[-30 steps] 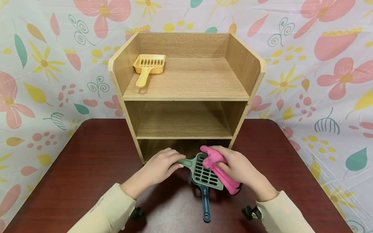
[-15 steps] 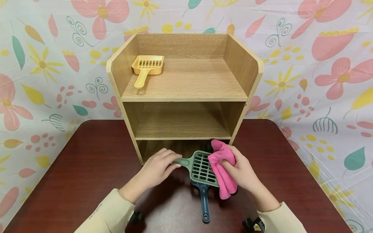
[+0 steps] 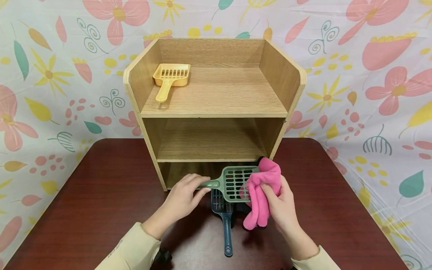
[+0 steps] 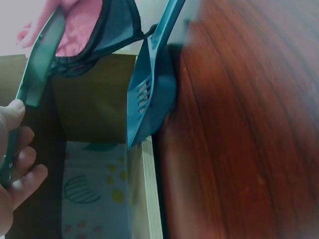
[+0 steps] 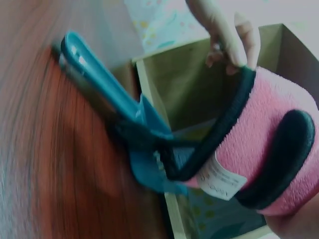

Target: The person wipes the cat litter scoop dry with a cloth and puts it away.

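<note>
My left hand [image 3: 186, 195] grips the handle of a green slotted litter scoop [image 3: 233, 183], held level with its head pointing right. In my right hand [image 3: 283, 204] is a bunched pink cloth [image 3: 264, 187] with dark edging, wrapped over the right end of the scoop's head. The right wrist view shows a white label [image 5: 219, 178] on the cloth. Below the green scoop, a dark blue litter scoop [image 3: 227, 228] lies on the table, handle toward me; its head is partly hidden. The left wrist view shows the blue scoop [image 4: 152, 94] beside the shelf's edge.
A wooden shelf unit [image 3: 214, 115] stands at the back of the dark red table [image 3: 101, 210]. On its top board, at the left, sits a yellow litter scoop [image 3: 171, 77]. A flower-patterned cloth [image 3: 364, 93] hangs behind.
The green scoop has turned from slanting down to the right to nearly level and has risen slightly. My right hand and the pink cloth have shifted right. More of the blue scoop's head shows.
</note>
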